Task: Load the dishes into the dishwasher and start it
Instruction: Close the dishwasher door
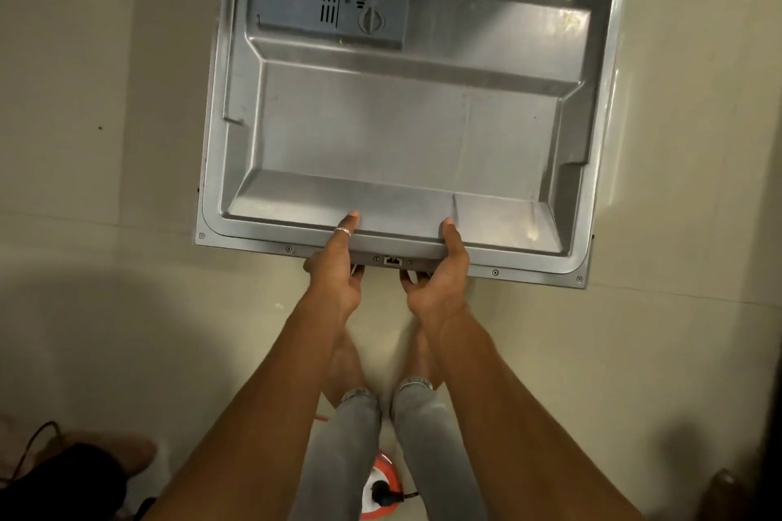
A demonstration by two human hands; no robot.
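Head view: left hand (334,266) and right hand (440,273) both grip the dishwasher door's (402,131) near edge; pale floor (106,266) spreads on both sides.

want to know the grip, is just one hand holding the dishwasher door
No, both the left hand and the right hand grip the front edge of the open dishwasher door, thumbs on top.

- A grey metal dishwasher door (406,131) is seen from above, lying open over the pale tiled floor (84,182).
- Its near edge is gripped by the left hand (334,266) and the right hand (440,273), thumbs on top, fingers curled under.
- A silver ring (342,231) is worn on the left thumb.
- A grey soap box with a round knob (330,8) is set in the door.
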